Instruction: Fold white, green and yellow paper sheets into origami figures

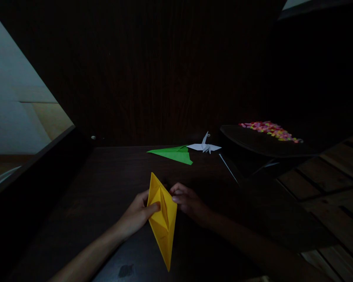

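Note:
A folded yellow paper boat [168, 213], long and pointed at both ends, is held above the dark table in the head view. My left hand [138, 213] grips its left side, the thumb pressed on the inner fold and the other fingers hidden behind the paper. At its right edge, my right hand [190, 203] has curled fingers and a thumb touching the upper right side of the paper. Beyond the hands lie a green paper plane [173, 154] and a white paper crane [205, 147], close beside each other.
A dark panel [164, 78] rises behind the dark tabletop [106, 176]. On a dark rounded surface [238, 137] at the right lies a heap of small pink, red and yellow pieces [270, 130]. Wooden slats [329, 176] show lower right, a pale wall [11, 78] at left.

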A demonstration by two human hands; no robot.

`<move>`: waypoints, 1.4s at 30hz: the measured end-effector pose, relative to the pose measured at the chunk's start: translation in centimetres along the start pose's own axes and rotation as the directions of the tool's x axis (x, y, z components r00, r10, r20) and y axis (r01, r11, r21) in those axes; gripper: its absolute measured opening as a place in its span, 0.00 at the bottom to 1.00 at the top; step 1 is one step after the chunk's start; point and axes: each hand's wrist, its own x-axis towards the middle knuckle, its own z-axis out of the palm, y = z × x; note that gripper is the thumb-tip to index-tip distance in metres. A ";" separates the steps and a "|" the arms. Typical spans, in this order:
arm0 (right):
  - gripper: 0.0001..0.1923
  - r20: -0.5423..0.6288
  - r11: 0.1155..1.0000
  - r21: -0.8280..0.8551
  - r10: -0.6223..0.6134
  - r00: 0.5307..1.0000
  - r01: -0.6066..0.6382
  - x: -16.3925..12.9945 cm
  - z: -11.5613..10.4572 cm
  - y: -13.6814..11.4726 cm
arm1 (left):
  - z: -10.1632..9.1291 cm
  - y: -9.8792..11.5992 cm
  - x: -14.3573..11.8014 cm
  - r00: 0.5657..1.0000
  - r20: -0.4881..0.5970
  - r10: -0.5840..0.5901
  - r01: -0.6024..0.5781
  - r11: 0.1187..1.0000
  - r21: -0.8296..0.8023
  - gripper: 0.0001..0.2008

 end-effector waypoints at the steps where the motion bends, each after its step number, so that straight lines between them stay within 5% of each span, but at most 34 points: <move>1: 0.15 -0.005 1.000 0.003 0.000 1.000 0.000 0.0 0.1 -0.1 | 0.0 0.1 0.0 1.000 0.001 -0.007 0.007 1.000 -0.003 0.17; 10: 0.19 -0.001 0.998 0.060 0.010 1.000 -0.010 0.3 -0.1 0.6 | 0.4 0.5 -0.1 0.999 0.010 -0.043 0.044 0.992 -0.119 0.29; 27: 0.25 0.024 0.992 0.128 0.020 1.000 -0.023 0.2 0.2 0.9 | 0.3 0.4 -0.2 0.996 0.069 -0.064 0.072 0.990 -0.121 0.28; 42: 0.23 0.023 0.963 0.265 0.035 0.999 -0.040 -0.2 0.4 -0.4 | -0.2 0.8 -0.6 0.983 0.180 -0.047 0.112 0.922 -0.371 0.23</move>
